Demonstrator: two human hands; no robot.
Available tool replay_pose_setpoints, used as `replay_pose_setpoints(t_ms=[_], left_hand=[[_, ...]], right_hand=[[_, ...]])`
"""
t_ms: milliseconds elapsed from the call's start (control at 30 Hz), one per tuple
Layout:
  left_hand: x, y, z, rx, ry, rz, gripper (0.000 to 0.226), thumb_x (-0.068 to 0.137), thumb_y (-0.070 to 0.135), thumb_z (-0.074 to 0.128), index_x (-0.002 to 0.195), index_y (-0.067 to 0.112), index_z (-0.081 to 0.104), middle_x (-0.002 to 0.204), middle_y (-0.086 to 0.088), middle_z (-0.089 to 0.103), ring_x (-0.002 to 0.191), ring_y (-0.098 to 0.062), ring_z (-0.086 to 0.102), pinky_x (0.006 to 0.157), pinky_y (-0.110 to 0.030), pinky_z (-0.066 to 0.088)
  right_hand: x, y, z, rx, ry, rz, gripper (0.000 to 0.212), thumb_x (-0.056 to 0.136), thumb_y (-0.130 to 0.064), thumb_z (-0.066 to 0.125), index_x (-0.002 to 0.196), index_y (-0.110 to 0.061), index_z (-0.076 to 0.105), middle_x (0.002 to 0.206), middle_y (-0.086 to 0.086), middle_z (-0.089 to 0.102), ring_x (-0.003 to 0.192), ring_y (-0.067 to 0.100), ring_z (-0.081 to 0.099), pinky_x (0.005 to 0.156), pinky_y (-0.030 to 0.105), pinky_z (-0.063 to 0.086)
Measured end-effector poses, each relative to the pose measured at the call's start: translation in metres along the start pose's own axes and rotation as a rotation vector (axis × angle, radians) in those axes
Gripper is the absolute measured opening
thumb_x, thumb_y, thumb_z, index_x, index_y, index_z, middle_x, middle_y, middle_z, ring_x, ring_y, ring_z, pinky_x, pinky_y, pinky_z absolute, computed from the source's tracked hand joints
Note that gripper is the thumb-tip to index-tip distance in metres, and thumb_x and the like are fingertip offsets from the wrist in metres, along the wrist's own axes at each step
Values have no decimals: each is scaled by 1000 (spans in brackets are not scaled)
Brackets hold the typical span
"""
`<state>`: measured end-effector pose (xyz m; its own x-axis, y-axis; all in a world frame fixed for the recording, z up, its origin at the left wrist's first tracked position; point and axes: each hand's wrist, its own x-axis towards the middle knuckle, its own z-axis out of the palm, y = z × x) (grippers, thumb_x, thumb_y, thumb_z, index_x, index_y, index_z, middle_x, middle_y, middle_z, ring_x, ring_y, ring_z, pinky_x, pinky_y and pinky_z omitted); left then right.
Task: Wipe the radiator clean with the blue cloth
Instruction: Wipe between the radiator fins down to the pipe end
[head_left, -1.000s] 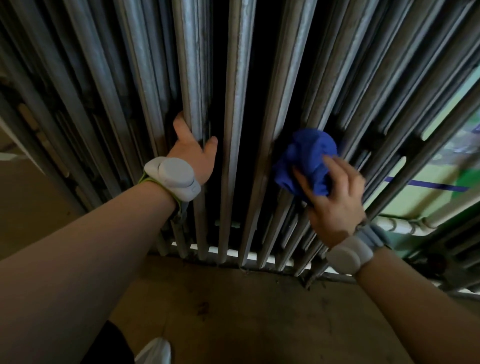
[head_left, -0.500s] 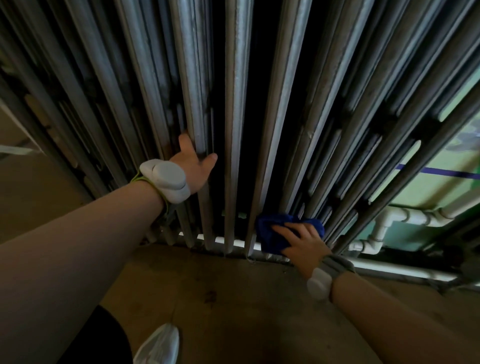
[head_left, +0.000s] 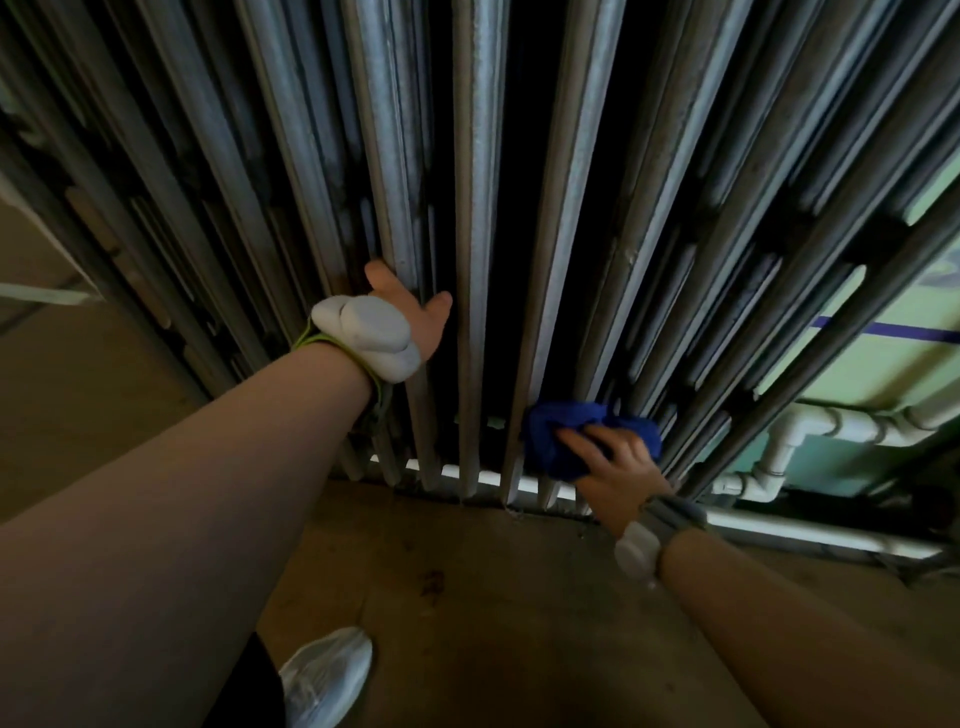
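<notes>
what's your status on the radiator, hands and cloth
Left hand gripping a radiator column, steadying. Right hand pressing the blue cloth against the column feet, just above the floor. Nothing in the way.

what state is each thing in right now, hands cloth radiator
blue cloth: bunched up, pressed against the lower ends of the radiator bars
right hand: fingers curled on the cloth, holding it to the bars
left hand: gripping an upright bar higher up
radiator: upright, bars grey and dull, dark gaps between
</notes>
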<state>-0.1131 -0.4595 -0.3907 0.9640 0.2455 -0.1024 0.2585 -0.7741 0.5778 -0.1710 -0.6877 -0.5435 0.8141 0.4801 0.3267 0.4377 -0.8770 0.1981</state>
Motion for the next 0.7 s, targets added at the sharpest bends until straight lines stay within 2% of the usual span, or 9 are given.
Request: replay_pose_setpoints(t_ms=[67, 133, 200, 267, 367, 433, 500, 600, 700], left_hand=[[-4, -2, 4, -17, 43, 19, 83, 95, 43, 43, 144, -3, -6, 143, -21, 36, 127, -37, 41, 106, -39, 32], [-1, -3, 6, 4, 68, 38, 85, 94, 43, 44, 144, -3, -7, 141, -22, 39, 124, -38, 45, 103, -41, 35], [1, -4, 4, 11, 37, 56, 87, 94, 43, 44, 144, -4, -8, 142, -22, 37, 125, -38, 44, 104, -40, 36], [4, -8, 0, 31, -6, 88, 86, 94, 43, 44, 144, -4, -9, 143, -21, 37, 124, -37, 44, 102, -39, 37], [4, -14, -8, 112, -49, 126, 86, 94, 46, 42, 144, -2, -9, 139, -23, 40, 118, -38, 48, 92, -38, 40], [4, -17, -12, 133, -64, 154, 85, 94, 46, 42, 145, 0, -8, 138, -23, 41, 118, -38, 49, 91, -37, 41], [3, -19, -13, 131, -61, 180, 84, 94, 45, 42, 145, 0, -7, 141, -22, 39, 120, -38, 47, 93, -36, 40], [1, -19, -13, 117, -72, 201, 84, 95, 43, 43, 145, 0, -8, 144, -19, 35, 124, -35, 44, 96, -33, 38], [2, -20, -13, 137, -74, 226, 83, 95, 43, 43, 145, -1, -7, 141, -20, 38, 122, -35, 46, 95, -33, 39]], right_hand=[[-3, -2, 13, -48, -319, -59, 49, 29, -32, 95, 73, -36, 74, 127, -1, 54, 111, 33, 46, 81, 49, 51], [-4, -8, 24, -89, -563, -108, 30, 76, -31, 74, 105, -36, 68, 151, -3, 30, 136, 33, 26, 108, 51, 25], [-7, -3, 34, -115, -624, -167, 39, 97, -27, 44, 135, -33, 45, 157, -4, 6, 143, 27, 5, 114, 44, 4], [-3, -5, 27, -83, -655, -164, 39, 92, -24, 54, 131, -32, 51, 155, 2, 18, 141, 30, 15, 113, 45, 10], [5, 2, 11, -132, -369, -277, 30, 48, -24, 90, 72, -29, 74, 120, 8, 64, 111, 33, 54, 94, 47, 35], [5, 6, 7, -122, -251, -232, 28, 43, -20, 91, 63, -26, 72, 114, 7, 67, 106, 32, 48, 89, 46, 32], [3, 2, 6, -144, -305, -171, 27, 43, -23, 91, 61, -27, 72, 119, 5, 64, 109, 33, 50, 91, 47, 34], [-6, -7, 26, -142, -479, -106, 21, 82, -28, 68, 102, -32, 70, 153, -1, 27, 137, 32, 28, 109, 51, 21], [-11, -18, 47, -127, -760, -33, 39, 101, -28, 33, 140, -30, 40, 157, -10, -6, 144, 23, -3, 115, 42, -1]])
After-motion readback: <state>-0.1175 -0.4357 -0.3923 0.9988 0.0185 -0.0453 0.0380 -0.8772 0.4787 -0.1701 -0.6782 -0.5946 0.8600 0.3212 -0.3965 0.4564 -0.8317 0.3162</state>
